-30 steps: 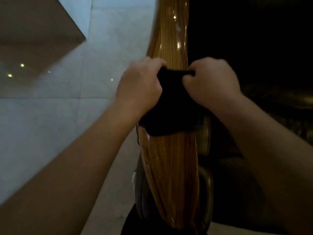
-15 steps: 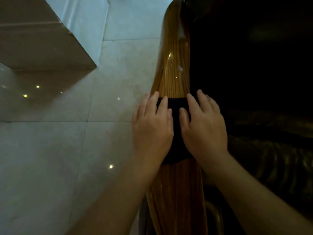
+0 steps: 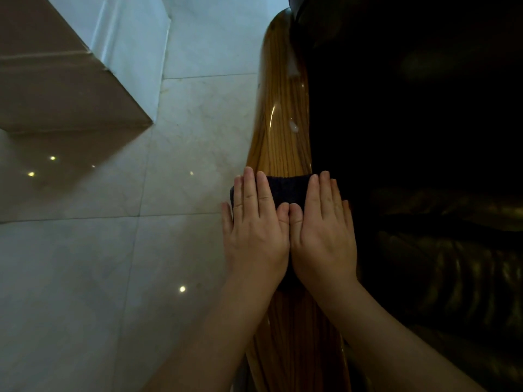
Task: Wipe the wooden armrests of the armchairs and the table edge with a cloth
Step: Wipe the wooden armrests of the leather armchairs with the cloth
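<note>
A glossy wooden armrest [image 3: 283, 117] runs from the bottom centre up to the top of the view. A dark cloth [image 3: 287, 188] lies spread across it at mid-height. My left hand [image 3: 254, 233] lies flat on the cloth's left part, fingers straight and together. My right hand [image 3: 322, 236] lies flat on its right part, thumb touching the left thumb. Both palms press the cloth onto the wood. Most of the cloth is hidden under my hands. A pale smear [image 3: 294, 125] sits on the wood beyond the cloth.
The dark leather seat of the armchair [image 3: 424, 193] fills the right side. Pale glossy floor tiles [image 3: 113, 278] lie to the left. A brown and white block or wall corner [image 3: 70, 80] stands at the upper left.
My hands went from gripping the bunched cloth to lying flat on it, spread across the armrest. The fingers have straightened further and the thumbs now touch.
</note>
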`<state>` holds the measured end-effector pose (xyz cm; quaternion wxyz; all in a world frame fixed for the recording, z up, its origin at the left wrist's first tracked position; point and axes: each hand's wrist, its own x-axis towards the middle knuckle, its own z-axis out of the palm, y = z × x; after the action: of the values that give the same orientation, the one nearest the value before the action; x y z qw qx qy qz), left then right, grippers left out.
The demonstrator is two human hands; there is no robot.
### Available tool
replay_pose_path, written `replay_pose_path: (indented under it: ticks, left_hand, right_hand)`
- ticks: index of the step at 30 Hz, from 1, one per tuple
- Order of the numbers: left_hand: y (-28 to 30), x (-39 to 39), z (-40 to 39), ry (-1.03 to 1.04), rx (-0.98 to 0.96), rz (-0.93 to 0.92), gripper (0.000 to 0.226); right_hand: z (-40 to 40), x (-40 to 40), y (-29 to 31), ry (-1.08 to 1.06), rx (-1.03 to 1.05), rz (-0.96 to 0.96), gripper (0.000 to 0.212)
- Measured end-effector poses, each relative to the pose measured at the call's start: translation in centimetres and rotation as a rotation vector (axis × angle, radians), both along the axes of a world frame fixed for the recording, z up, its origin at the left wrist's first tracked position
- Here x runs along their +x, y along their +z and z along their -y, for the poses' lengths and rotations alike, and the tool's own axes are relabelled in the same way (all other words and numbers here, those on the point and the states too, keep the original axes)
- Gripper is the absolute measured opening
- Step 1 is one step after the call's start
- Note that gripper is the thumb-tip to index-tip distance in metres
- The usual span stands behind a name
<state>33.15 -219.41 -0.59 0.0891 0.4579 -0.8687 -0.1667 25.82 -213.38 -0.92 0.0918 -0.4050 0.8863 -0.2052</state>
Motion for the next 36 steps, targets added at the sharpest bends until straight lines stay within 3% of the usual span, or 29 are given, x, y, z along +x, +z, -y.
replay_pose_path:
  ticks: [14,36]
  left_hand:
    - [0.0,-1.3,2.7,-0.062,0.001,0.048,0.06]
    - [0.6,-7.0,10.7,-0.062,0.222,-0.026,0.064]
  right_hand:
    - [2.0,-1.2,0.3,-0.037,-0.009,0.06,0.058]
    - [9.6,-6.5,1.0,0.009,-0.026,0.136,0.062]
